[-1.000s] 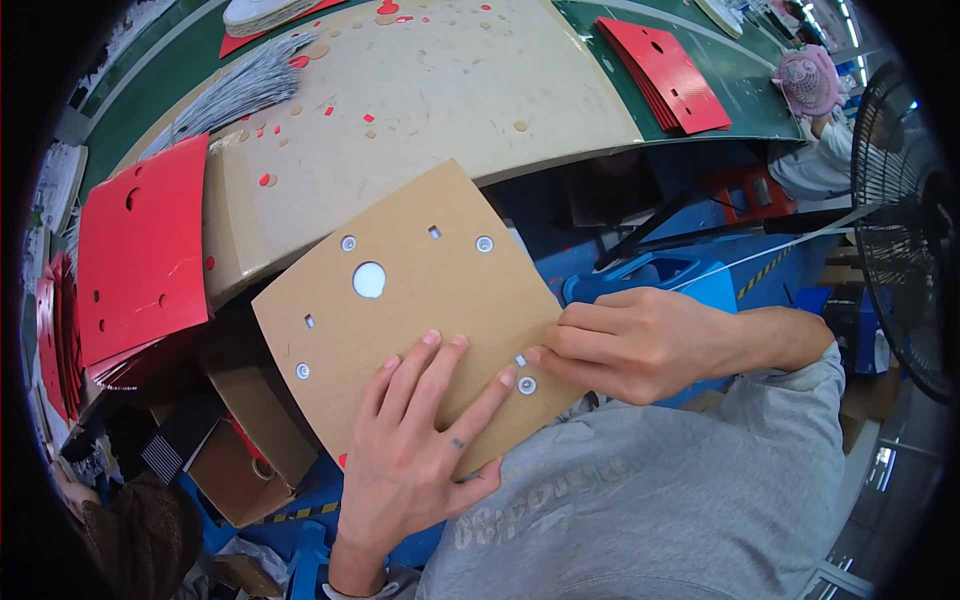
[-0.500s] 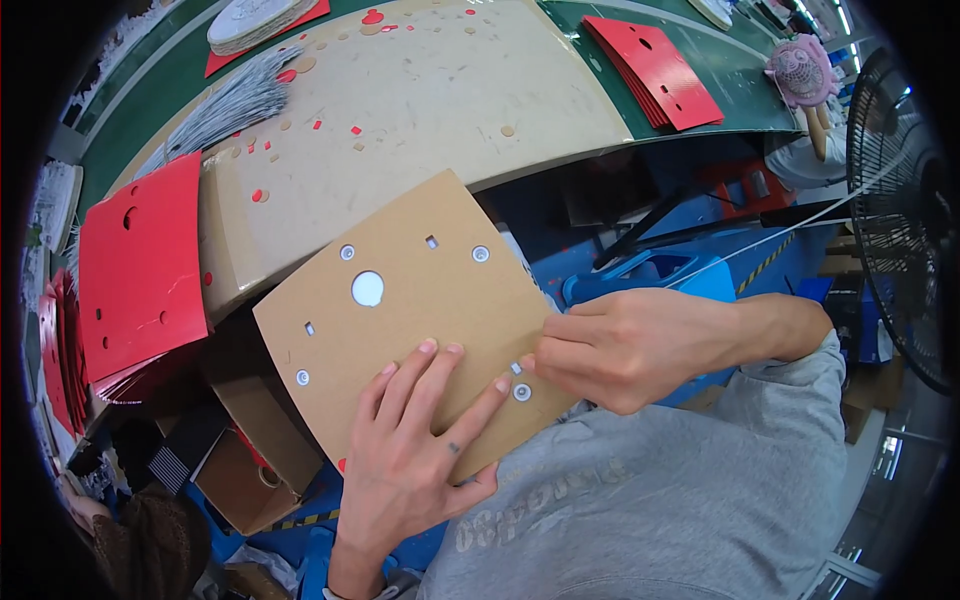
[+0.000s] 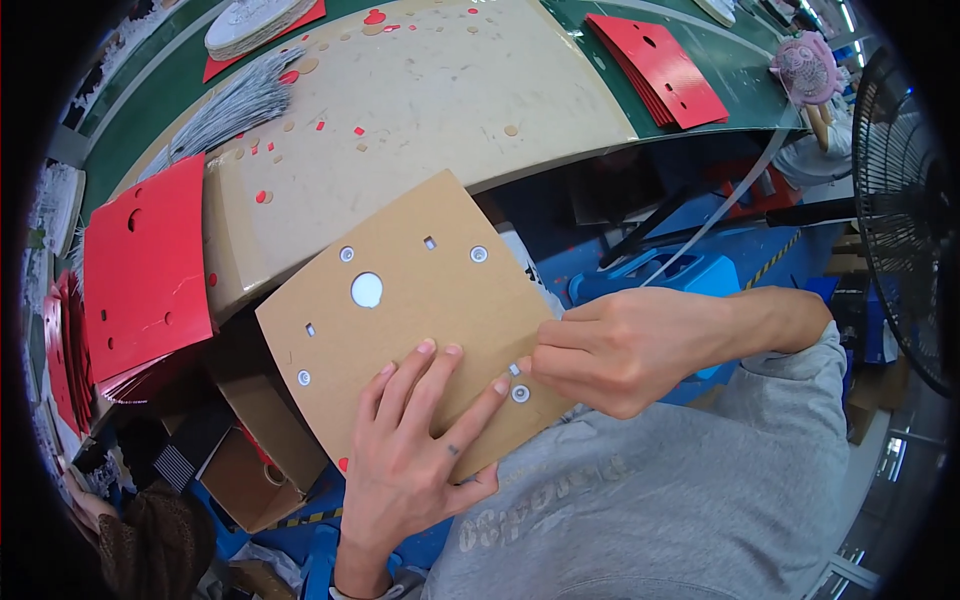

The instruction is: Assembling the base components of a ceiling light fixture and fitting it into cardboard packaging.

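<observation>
A tan cardboard sheet (image 3: 400, 215) lies tilted in front of me, over the table's near edge. It has one large round hole, small rectangular slots and several pale ringed round fittings. My left hand (image 3: 410, 440) presses flat on its lower part, fingers spread. At the sheet's right edge, my right hand (image 3: 625, 350) is closed in a pinch, its fingertips beside the lower right slot and a round fitting (image 3: 520, 394). From that fist a thin pale wire tie (image 3: 722, 208) trails up and to the right; its lower end is hidden by the fingers.
Grey wire ties (image 3: 225, 105) lie bundled on the table (image 3: 450, 100) among red and tan punched scraps. Red punched sheets (image 3: 150, 260) hang over the left edge; another red stack (image 3: 665, 70) sits far right. A black fan (image 3: 905, 220) stands right, a cardboard box (image 3: 255, 480) below left.
The wire tie has swung from pointing right toward the fan to pointing more steeply up. My right hand has shifted very slightly left; my left hand stays in place.
</observation>
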`<state>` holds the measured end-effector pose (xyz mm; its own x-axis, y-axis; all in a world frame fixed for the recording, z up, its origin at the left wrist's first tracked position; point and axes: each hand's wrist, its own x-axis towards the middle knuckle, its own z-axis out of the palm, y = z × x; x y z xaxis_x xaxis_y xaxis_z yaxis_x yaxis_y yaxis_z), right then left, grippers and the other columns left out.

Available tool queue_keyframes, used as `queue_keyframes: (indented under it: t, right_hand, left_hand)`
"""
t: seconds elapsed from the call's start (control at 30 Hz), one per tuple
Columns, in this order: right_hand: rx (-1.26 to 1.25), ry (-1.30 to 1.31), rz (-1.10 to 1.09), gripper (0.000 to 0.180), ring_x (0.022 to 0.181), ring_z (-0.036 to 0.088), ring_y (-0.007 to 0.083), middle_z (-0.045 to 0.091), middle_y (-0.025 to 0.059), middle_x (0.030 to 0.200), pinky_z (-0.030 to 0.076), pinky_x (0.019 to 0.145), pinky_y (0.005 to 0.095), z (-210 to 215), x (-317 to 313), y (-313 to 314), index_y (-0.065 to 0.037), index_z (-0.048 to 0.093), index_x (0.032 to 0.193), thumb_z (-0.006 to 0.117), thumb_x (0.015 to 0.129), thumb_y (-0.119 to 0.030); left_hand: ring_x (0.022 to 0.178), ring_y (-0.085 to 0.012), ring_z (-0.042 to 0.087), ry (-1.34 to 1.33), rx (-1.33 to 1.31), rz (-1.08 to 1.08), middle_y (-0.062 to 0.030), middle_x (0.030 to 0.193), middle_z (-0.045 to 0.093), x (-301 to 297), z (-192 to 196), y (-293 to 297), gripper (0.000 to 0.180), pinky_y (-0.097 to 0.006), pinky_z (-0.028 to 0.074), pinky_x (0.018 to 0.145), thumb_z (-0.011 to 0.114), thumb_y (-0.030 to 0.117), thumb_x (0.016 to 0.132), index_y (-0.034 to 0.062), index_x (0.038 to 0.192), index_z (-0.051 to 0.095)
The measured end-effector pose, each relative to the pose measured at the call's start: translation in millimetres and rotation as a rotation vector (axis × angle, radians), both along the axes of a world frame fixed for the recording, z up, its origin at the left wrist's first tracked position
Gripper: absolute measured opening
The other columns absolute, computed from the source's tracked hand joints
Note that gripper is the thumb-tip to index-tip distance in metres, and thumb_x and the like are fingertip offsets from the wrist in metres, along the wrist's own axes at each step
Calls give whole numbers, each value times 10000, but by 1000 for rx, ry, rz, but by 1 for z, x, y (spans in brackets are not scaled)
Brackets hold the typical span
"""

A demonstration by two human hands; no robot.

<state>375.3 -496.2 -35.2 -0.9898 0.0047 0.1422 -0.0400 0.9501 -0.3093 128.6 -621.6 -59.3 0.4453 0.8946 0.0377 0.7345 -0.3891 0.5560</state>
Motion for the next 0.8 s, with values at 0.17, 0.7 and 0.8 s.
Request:
queue_keyframes:
  t: [0.17,0.7,0.8]
  right_hand:
    - [57,96,31,191,576,570,206,477,100,732,518,469,325,-1,-2,1,35,528,711,685,709,-74]
    - [112,56,14,185,745,638,240,546,106,779,560,611,335,2,-2,2,57,603,700,680,693,-111]
    - [143,69,4,166,754,656,241,561,111,776,568,617,340,-3,-1,1,59,629,738,697,718,-91]
  left_hand:
    - [1363,-380,482,-23,11,0,-163,1453,513,-2,-2,-1,697,-545,406,1083,828,295,659,249,1338,676]
    - [1350,-414,526,-109,80,9,-186,1438,560,2,-3,-1,601,-559,423,1099,875,275,614,270,1205,762]
    - [1345,-409,532,-56,111,14,-178,1440,560,2,-5,-8,624,-560,426,1094,881,266,602,287,1213,755]
